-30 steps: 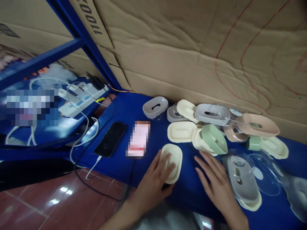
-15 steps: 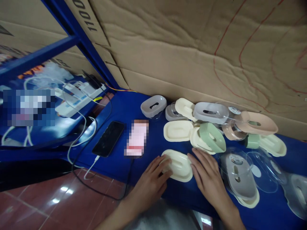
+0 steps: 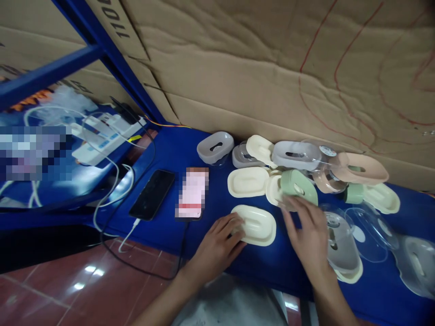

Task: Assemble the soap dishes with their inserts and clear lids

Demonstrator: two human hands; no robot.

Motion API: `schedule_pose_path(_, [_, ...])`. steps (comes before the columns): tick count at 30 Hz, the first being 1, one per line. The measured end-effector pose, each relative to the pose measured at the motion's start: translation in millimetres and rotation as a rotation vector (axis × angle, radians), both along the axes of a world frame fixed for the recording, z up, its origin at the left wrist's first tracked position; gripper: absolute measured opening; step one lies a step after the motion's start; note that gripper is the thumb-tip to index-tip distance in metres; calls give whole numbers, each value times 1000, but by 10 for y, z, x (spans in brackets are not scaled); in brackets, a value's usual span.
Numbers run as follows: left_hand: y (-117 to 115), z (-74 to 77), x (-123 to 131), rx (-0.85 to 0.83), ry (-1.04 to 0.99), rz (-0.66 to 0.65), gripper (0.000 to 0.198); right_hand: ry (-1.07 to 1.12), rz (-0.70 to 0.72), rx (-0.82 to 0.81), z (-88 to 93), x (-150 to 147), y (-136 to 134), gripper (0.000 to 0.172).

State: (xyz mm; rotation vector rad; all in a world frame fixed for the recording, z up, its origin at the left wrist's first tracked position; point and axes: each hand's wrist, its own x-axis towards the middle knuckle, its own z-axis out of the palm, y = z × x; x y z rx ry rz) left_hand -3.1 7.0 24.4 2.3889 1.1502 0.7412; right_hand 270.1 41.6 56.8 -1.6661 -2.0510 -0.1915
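A cream oval plastic tray, seemingly a soap dish part (image 3: 258, 227), lies on the blue table in front of me. My left hand (image 3: 220, 237) has its fingers curled over the tray's left end. To its right, my right hand (image 3: 306, 231) hovers with thumb and fingers apart, slightly blurred. Its fingertips are at the near edge of a green soap dish (image 3: 295, 182); whether they touch it I cannot tell. That green dish leans on further cream pieces (image 3: 272, 190). Just behind the tray lies another cream tray (image 3: 248, 182).
Grey (image 3: 215, 147) and peach soap dishes (image 3: 362, 167) line the cardboard wall (image 3: 238, 68). Clear lids (image 3: 369, 231) and a grey dish (image 3: 343, 246) lie at the right. Two phones (image 3: 152, 194) with cables are on the left, near a white power strip (image 3: 102, 140).
My right hand has left the cream tray's right end and moved up and right to the green dish. My left hand stays at the tray's left end.
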Motion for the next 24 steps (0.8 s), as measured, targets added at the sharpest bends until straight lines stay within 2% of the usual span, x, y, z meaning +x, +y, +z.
schedule_pose_path(3, [-1, -12, -9, -13, -18, -12, 17, -45, -99, 42, 47, 138, 98, 42])
schedule_pose_path(6, [-24, -50, -53, -12, -29, -34, 28, -64, -38, 80, 119, 216, 43, 38])
schedule_pose_path(9, [-78, -110, -117, 18, -32, -8, 40, -51, 154, 72, 187, 96, -240, 50])
schedule_pose_path(11, [-127, -141, -161, 57, -48, 42, 46, -76, 347, -25, 177, -70, -481, 56])
schedule_pose_path(13, [-169, -147, -201, 112, -82, 85, 50, -88, 471, -117, 107, -248, -668, 51])
schedule_pose_path(15, [-184, -119, -223, 157, -72, 74, 51, -62, 508, -148, -1, -391, -753, 44])
schedule_pose_path(19, [-122, -10, -198, 155, 89, -52, 49, -17, 514, -194, -176, -507, -678, 42])
schedule_pose_path(24, [-35, 14, -135, 141, 56, -45, 42, -16, 572, -305, -177, -441, -529, 63])
